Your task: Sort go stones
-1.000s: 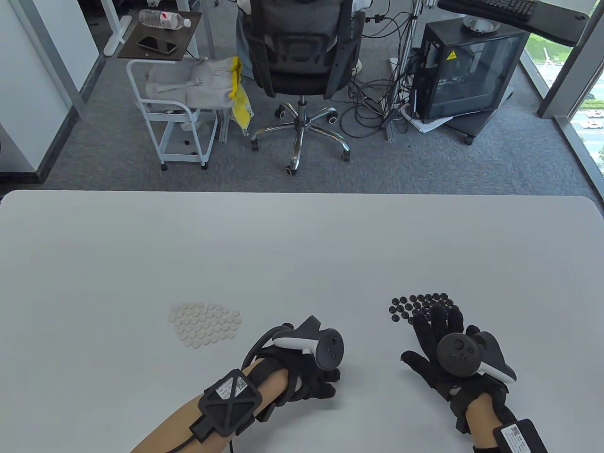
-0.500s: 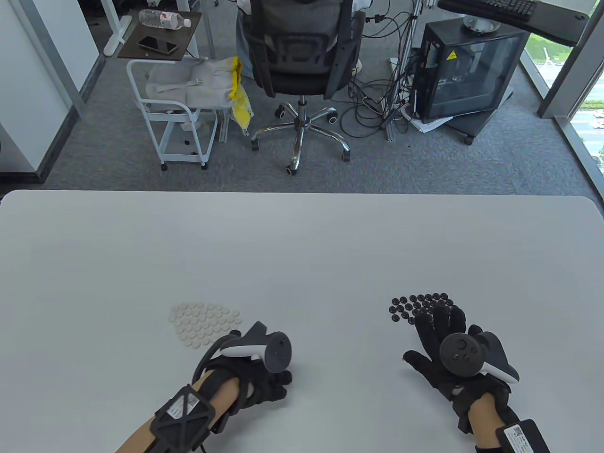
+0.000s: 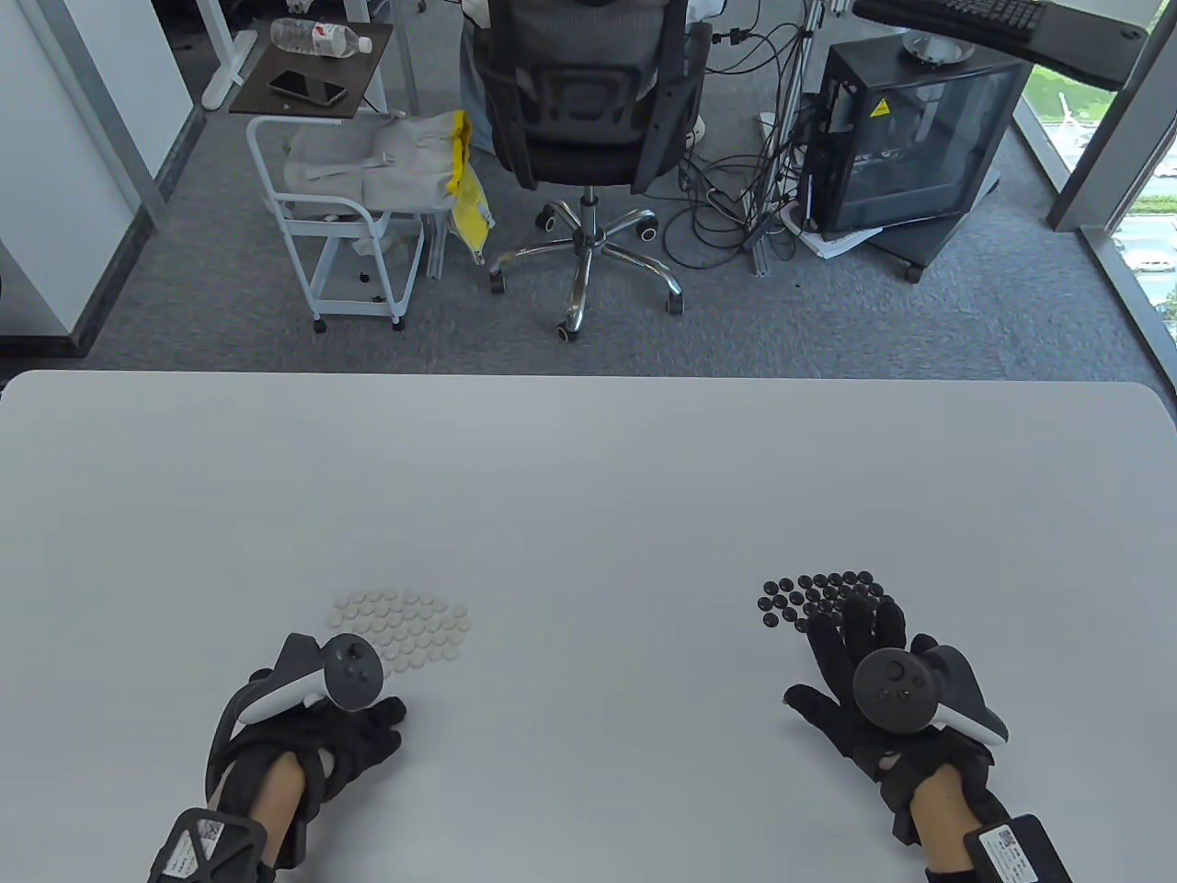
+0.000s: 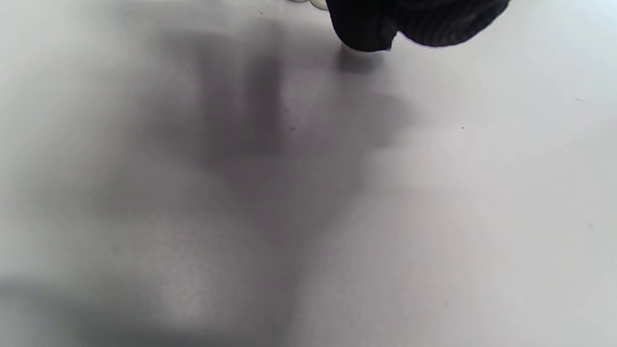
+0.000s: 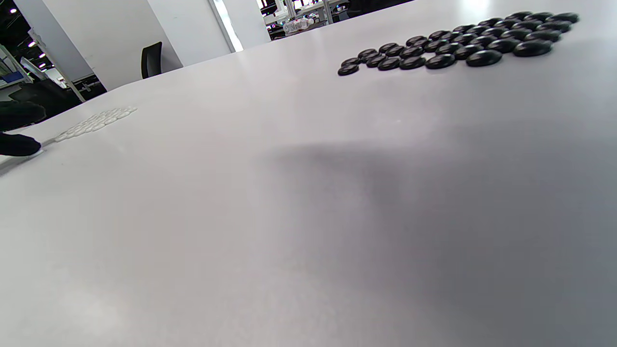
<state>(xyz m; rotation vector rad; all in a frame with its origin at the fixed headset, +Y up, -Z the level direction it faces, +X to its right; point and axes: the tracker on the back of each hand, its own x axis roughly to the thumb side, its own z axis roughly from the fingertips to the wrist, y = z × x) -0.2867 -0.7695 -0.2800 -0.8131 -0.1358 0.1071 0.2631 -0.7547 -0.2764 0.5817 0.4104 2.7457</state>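
Observation:
White go stones (image 3: 405,630) lie packed in a flat patch at the near left of the table (image 3: 588,478). Black go stones (image 3: 818,593) form a similar patch at the near right, seen close in the right wrist view (image 5: 458,46). My left hand (image 3: 372,727) sits at the lower-left edge of the white patch. One of its fingertips (image 4: 366,29) presses down on the table, and I cannot tell whether a stone lies under it. My right hand (image 3: 851,635) lies flat with its fingers spread. Those fingers reach over the near edge of the black patch and hold nothing.
Beyond the table's far edge stand an office chair (image 3: 584,110), a white trolley (image 3: 340,230) and a black computer case (image 3: 906,138) with loose cables. Bare tabletop separates the two patches of stones.
My left hand has slid left from the middle of the table's near side to the lower edge of the white patch. The right hand has hardly moved.

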